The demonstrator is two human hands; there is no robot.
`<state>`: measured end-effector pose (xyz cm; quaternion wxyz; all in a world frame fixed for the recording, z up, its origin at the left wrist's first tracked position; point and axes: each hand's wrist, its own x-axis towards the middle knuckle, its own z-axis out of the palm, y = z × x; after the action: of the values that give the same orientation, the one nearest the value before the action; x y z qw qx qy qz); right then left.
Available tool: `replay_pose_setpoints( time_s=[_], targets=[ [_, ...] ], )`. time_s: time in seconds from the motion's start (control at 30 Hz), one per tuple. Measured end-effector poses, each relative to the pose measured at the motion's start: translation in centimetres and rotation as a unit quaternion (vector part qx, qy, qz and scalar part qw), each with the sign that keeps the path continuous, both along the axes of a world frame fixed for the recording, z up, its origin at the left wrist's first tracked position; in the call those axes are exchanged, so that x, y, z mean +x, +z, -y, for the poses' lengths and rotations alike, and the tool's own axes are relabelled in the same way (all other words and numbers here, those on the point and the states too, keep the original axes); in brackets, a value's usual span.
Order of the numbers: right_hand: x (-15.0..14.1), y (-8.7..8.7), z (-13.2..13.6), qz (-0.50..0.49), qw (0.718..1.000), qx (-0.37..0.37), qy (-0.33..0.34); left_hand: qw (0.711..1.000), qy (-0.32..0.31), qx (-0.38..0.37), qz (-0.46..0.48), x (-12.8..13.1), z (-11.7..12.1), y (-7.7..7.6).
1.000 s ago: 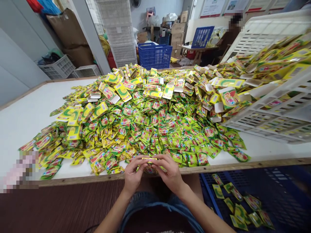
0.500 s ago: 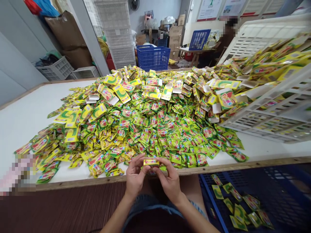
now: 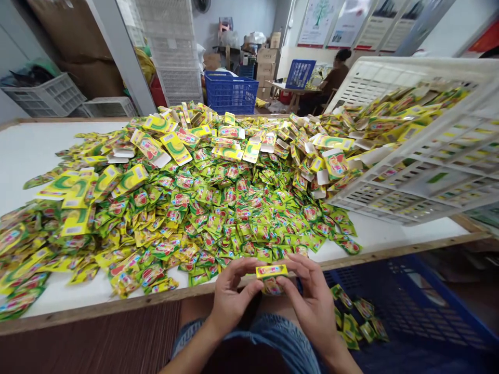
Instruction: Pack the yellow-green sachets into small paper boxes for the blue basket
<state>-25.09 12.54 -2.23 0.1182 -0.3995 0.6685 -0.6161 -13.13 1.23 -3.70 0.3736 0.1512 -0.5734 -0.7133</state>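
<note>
Between my two hands, over the table's front edge, is a small yellow and green printed box (image 3: pixel 272 270). My left hand (image 3: pixel 234 293) pinches its left end between thumb and fingers. At its right end, my right hand (image 3: pixel 310 296) grips it the same way. The narrow yellow side faces up, and the patterned front shows below it. Just beyond my hands lies a wide heap of small green sachets (image 3: pixel 241 213) with red pictures. Behind them, and at the left, yellow boxes (image 3: pixel 175 148) lie on the heap, several with white flaps sticking out.
A white crate (image 3: pixel 393 200) lies tipped on the table's right, spilling boxes. Below the table's right edge, a blue crate (image 3: pixel 440 322) holds several boxes. Another blue crate (image 3: pixel 231 93) and stacked white crates (image 3: pixel 171 52) stand behind. A person (image 3: pixel 335 75) sits at a far table.
My view has turned to the right. Both hands, still on the box, have moved rightward toward the blue crate, and more of the box's front shows.
</note>
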Motion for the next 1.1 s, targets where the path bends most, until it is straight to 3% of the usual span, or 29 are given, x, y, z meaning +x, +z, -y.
replay_pose_setpoints(
  time_s=[0.17, 0.33, 0.5, 0.7, 0.9, 1.1],
  targets=[
    [1.0, -1.2, 1.5, 0.131, 0.991, -0.001, -0.018, 0.999, 0.006, 0.018, 0.041, -0.5, 0.3, 0.2],
    [1.4, -0.9, 2.1, 0.115, 0.992, 0.045, -0.031, 0.997, 0.041, 0.013, 0.071, 0.0, 0.4, -0.1],
    [1.2, -0.4, 2.0, 0.110, 0.988, 0.095, -0.048, 0.987, 0.076, -0.093, 0.110, 0.3, 0.3, -0.8],
    [0.8, 0.2, 2.4, 0.155, 0.981, 0.096, -0.059, 0.953, 0.112, -0.248, 0.134, 0.3, 0.5, -1.6],
    [0.0, -0.1, 2.7, 0.198, 0.972, 0.113, -0.062, 0.938, 0.116, -0.291, 0.147, 0.0, 0.7, -2.3],
    [-0.2, 0.1, 2.7, 0.154, 0.982, 0.107, -0.023, 0.941, 0.091, -0.303, 0.123, 0.0, 1.0, -2.5]
  ],
)
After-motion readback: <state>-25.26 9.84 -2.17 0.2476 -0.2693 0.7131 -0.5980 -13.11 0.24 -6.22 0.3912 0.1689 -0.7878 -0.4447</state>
